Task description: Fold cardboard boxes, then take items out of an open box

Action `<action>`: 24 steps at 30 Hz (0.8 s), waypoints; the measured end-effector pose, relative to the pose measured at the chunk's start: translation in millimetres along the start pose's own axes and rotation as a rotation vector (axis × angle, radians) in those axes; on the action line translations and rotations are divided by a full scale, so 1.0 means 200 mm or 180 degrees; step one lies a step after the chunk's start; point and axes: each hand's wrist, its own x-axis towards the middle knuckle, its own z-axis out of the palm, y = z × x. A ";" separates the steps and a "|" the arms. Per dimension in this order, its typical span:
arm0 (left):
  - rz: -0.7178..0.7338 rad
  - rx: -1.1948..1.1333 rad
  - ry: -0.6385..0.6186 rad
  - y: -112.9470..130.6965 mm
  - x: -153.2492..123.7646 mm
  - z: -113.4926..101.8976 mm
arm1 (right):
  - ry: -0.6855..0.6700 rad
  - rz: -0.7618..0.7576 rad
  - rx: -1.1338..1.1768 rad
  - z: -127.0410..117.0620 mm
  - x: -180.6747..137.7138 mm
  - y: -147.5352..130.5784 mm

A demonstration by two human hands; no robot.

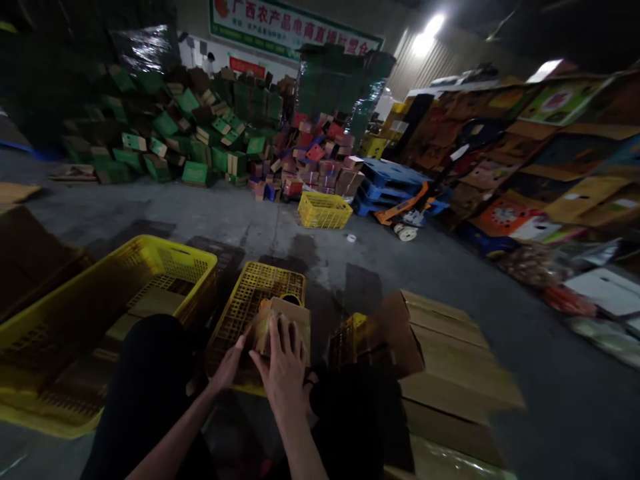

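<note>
A small cardboard box (303, 319) sits between my hands on a yellow plastic crate (235, 293) in front of my knees. My left hand (229, 365) holds the box at its left side, thumb and fingertips against the cardboard. Across the face turned toward me, my right hand (286, 353) presses with its fingers laid over the box. A round, dark-centred yellow thing, perhaps a tape roll (290, 299), shows just behind the box. The underside of the box is hidden.
A large yellow crate (200, 257) with flat cardboard inside stands at my left. Stacked flattened cartons (450, 347) lie at my right. Ahead are another yellow crate (325, 212), heaped green boxes (195, 172), blue pallets (390, 172) and an orange pallet jack (403, 205).
</note>
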 end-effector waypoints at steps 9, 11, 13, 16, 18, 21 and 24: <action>0.1386 0.0549 0.0016 0.30 -0.12 -0.21 | 0.0067 -0.0613 0.0485 0.13 0.02 -0.17; 0.1473 0.0835 -0.0023 0.30 -0.13 -0.22 | -0.0040 -0.0866 0.0567 0.08 0.01 -0.13; 0.1493 0.1093 -0.0049 0.30 -0.12 -0.23 | -0.0189 -0.1064 0.0654 0.01 0.02 -0.08; 0.1550 0.1447 0.0021 0.32 -0.11 -0.25 | -0.0244 -0.0974 0.0715 -0.07 0.05 -0.01; 0.1650 0.1647 0.0116 0.34 -0.09 -0.26 | -0.0136 -0.0787 0.0738 -0.09 0.07 0.03; 0.1848 0.1886 0.0172 0.38 -0.07 -0.26 | 0.0017 -0.0684 0.0922 -0.05 0.10 0.07; 0.1976 0.2134 0.0164 0.41 -0.05 -0.24 | 0.0111 -0.0606 0.1207 0.00 0.09 0.07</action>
